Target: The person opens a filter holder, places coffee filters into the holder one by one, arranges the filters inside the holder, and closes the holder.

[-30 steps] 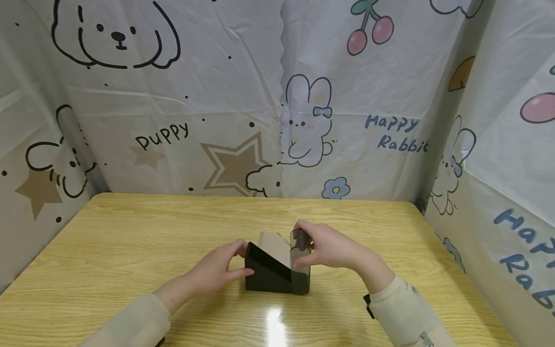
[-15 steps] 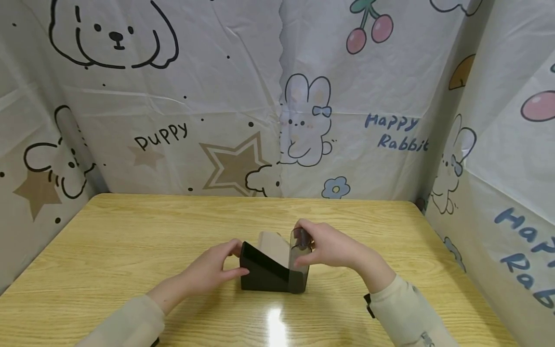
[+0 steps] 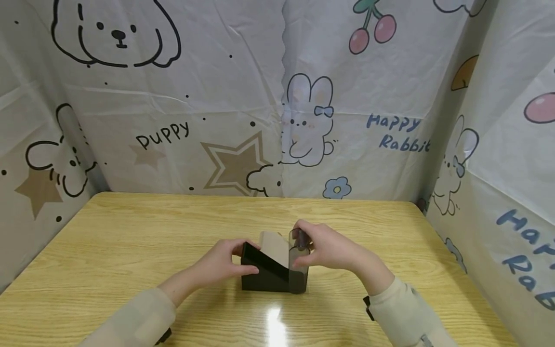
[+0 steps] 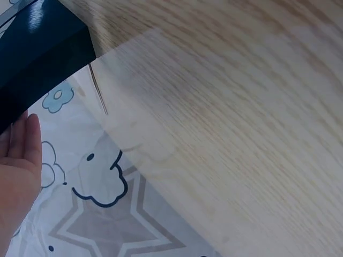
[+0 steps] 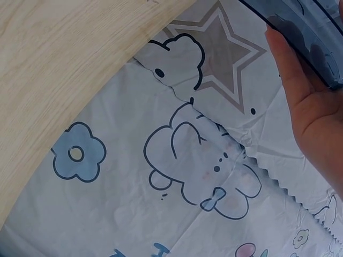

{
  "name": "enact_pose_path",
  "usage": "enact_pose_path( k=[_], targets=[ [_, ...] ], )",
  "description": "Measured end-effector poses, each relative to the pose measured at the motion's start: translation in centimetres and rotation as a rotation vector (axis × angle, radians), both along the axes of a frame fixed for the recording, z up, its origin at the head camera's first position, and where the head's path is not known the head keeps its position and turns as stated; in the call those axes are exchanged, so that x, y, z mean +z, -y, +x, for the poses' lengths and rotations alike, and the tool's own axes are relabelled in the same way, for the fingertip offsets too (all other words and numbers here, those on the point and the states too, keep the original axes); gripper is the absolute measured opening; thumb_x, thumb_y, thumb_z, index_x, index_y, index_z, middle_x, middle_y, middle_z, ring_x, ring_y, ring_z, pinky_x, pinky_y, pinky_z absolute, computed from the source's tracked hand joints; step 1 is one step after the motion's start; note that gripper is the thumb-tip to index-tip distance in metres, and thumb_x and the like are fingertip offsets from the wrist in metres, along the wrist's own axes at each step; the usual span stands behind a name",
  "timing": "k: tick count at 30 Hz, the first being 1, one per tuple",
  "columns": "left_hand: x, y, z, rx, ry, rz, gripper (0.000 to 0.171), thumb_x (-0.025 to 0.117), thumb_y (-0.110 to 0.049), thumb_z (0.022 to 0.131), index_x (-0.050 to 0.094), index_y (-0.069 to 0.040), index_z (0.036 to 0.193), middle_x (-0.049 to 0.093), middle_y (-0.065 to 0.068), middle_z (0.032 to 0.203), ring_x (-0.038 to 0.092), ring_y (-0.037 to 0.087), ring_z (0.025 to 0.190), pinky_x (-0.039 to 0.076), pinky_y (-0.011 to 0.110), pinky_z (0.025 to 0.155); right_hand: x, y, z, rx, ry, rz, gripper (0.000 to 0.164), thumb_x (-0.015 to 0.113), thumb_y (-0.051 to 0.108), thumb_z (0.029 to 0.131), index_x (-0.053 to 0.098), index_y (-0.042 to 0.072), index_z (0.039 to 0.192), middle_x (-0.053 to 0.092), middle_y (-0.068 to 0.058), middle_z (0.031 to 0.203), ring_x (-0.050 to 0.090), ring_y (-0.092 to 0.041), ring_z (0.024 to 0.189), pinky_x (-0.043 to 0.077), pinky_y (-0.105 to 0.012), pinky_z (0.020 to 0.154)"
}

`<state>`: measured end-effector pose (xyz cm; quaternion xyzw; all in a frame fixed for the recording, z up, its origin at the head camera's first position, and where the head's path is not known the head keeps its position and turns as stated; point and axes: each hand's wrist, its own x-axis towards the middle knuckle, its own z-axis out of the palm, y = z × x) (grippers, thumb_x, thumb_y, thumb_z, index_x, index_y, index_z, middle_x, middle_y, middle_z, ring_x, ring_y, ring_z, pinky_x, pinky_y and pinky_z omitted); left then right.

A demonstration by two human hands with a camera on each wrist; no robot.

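Note:
A black wedge-shaped box (image 3: 264, 274) with a smoky see-through lid (image 3: 297, 265) stands on the table in the head view. The lid is raised upright at the box's low right end. At the tall left end my left hand (image 3: 225, 262) grips the box, thumb on its front side and fingers over the top edge. My right hand (image 3: 325, 245) pinches the lid, thumb in front, fingers at its upper part. The left wrist view shows the dark box (image 4: 45, 56) above my fingers (image 4: 33, 136). In the right wrist view my palm (image 5: 316, 123) is against the lid (image 5: 300, 35).
A flat beige panel (image 3: 274, 248) leans up just behind the box. The wooden table (image 3: 151, 226) extends around it to both sides. Printed cloth (image 3: 234, 96) hangs behind the table and along both sides.
The box has shifted slightly left. My left hand moved left, then back right, and its thumb now lies further along the box's front. My right hand stays at the lid.

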<state>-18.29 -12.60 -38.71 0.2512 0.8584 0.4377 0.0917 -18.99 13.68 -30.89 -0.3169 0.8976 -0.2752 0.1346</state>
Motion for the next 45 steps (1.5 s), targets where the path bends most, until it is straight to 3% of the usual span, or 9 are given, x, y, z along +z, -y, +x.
enact_pose_path(
  k=[3, 10, 15, 23, 29, 36, 45],
  targets=[
    [0.0, 0.1, 0.0, -0.012, 0.009, 0.002, 0.037, 0.074, -0.035, 0.079, 0.063, -0.017, 0.109, 0.069, -0.006, 0.093, 0.065, 0.013, 0.092, 0.051, 0.033, 0.082, 0.0, 0.0, 0.0, 0.002, 0.002, -0.005, 0.038, 0.078, 0.022, 0.076, 0.050, 0.012, 0.099, 0.053, -0.001, 0.080, 0.047, -0.011, 0.071, 0.042, -0.023, 0.062],
    [0.0, 0.7, 0.0, -0.023, 0.007, 0.011, 0.035, 0.074, -0.035, 0.079, 0.063, -0.016, 0.106, 0.068, -0.006, 0.091, 0.064, 0.010, 0.089, 0.051, 0.043, 0.084, 0.0, -0.1, 0.1, 0.005, 0.017, -0.014, 0.037, 0.078, 0.021, 0.077, 0.050, 0.013, 0.101, 0.054, -0.001, 0.081, 0.049, -0.012, 0.073, 0.044, -0.024, 0.064],
    [0.1, 1.2, 0.0, -0.008, -0.001, 0.016, 0.035, 0.074, -0.033, 0.079, 0.063, -0.015, 0.106, 0.069, -0.004, 0.093, 0.065, 0.011, 0.089, 0.050, 0.037, 0.082, -0.1, -0.2, -0.1, 0.000, 0.024, -0.025, 0.038, 0.078, 0.022, 0.077, 0.050, 0.012, 0.102, 0.058, -0.008, 0.088, 0.051, -0.016, 0.077, 0.045, -0.024, 0.067],
    [-0.1, 1.8, -0.2, -0.008, 0.005, 0.009, 0.036, 0.074, -0.033, 0.079, 0.063, -0.014, 0.106, 0.069, -0.004, 0.092, 0.065, 0.011, 0.088, 0.050, 0.027, 0.080, -0.2, -0.3, -0.1, -0.015, 0.030, -0.024, 0.042, 0.078, 0.026, 0.076, 0.051, 0.010, 0.105, 0.060, -0.007, 0.092, 0.054, -0.015, 0.081, 0.046, -0.024, 0.071],
    [-0.1, 2.2, -0.2, -0.009, -0.007, 0.003, 0.039, 0.073, -0.035, 0.079, 0.062, -0.012, 0.109, 0.069, -0.003, 0.094, 0.065, 0.014, 0.091, 0.052, 0.030, 0.081, -0.3, -0.3, -0.2, -0.037, 0.052, -0.031, 0.055, 0.078, 0.026, 0.076, 0.049, 0.005, 0.118, 0.063, -0.004, 0.098, 0.060, -0.022, 0.091, 0.049, -0.026, 0.078],
    [0.0, 2.5, -0.4, -0.014, -0.012, 0.018, 0.039, 0.072, -0.034, 0.080, 0.062, -0.010, 0.110, 0.069, 0.001, 0.097, 0.065, 0.013, 0.090, 0.052, 0.023, 0.078, -0.4, -0.5, -0.2, -0.084, 0.057, -0.017, 0.085, 0.079, 0.023, 0.075, 0.029, 0.009, 0.142, 0.064, -0.003, 0.101, 0.061, -0.016, 0.091, 0.050, -0.032, 0.082],
    [0.0, 2.6, -0.7, -0.011, 0.001, 0.027, 0.039, 0.073, -0.034, 0.079, 0.062, -0.011, 0.109, 0.068, 0.000, 0.097, 0.064, 0.009, 0.088, 0.051, 0.022, 0.077, -0.7, -1.0, -0.5, -0.080, 0.074, -0.026, 0.079, 0.079, 0.025, 0.076, 0.035, 0.009, 0.139, 0.064, -0.005, 0.103, 0.062, -0.017, 0.093, 0.051, -0.032, 0.083]
  ],
)
